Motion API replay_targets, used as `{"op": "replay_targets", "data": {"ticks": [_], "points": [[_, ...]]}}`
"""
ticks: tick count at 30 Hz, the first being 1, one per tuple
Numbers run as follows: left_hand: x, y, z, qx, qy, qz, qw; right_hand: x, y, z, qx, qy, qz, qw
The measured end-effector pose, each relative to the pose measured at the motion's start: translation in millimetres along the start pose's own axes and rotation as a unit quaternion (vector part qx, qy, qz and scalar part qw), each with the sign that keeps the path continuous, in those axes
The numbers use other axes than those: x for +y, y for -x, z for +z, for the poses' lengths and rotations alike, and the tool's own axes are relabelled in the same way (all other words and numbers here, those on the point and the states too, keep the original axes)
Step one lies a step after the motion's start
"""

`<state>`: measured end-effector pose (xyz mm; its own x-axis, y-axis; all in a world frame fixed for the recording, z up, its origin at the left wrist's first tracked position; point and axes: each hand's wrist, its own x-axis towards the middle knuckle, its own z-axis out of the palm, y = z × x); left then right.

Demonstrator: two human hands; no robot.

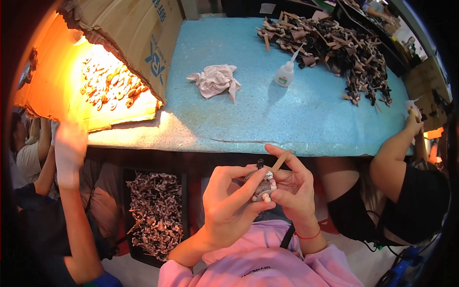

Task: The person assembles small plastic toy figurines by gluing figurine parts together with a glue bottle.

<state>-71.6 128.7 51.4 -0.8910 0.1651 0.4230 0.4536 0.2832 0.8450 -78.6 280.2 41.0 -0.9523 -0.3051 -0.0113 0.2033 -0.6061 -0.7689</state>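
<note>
Close to my body, just off the table's front edge, I hold a small figurine (259,190) between both hands. It has a brownish-grey body, a black tip at the top and a pale peg-like part at the bottom. My left hand (224,198) pinches it from the left with thumb and fingers. From the other side my right hand (297,187) grips it, its index finger raised by a flat tan stick (281,160). Whether that stick is joined to the figurine is hidden by the fingers.
On the blue table (210,119) lie a crumpled pale cloth (216,81), a white squeeze bottle (285,72) and a heap of figurines (330,43). A cardboard box (138,33) holds brightly lit small parts. A black crate (155,215) stands low left. Co-workers sit on both sides.
</note>
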Motion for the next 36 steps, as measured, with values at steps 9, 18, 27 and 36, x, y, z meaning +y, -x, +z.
{"op": "replay_targets", "data": {"ticks": [9,18,27,36], "points": [[3.9,-8.3,6.1,0.019,-0.096,0.015,0.995,8.2,-9.6,-11.2,-0.01,-0.021,-0.005,1.0],[10.4,-18.0,14.8,-0.001,-0.125,0.073,0.989,5.9,-4.1,-20.3,-0.022,-0.038,-0.053,0.998],[38.3,-20.0,31.0,0.02,-0.12,0.098,0.988,-4.0,17.1,-24.4,0.006,-0.044,-0.067,0.997],[35.4,-23.8,39.9,0.007,-0.117,0.107,0.987,-5.6,21.7,-29.6,0.03,-0.045,-0.072,0.996]]}}
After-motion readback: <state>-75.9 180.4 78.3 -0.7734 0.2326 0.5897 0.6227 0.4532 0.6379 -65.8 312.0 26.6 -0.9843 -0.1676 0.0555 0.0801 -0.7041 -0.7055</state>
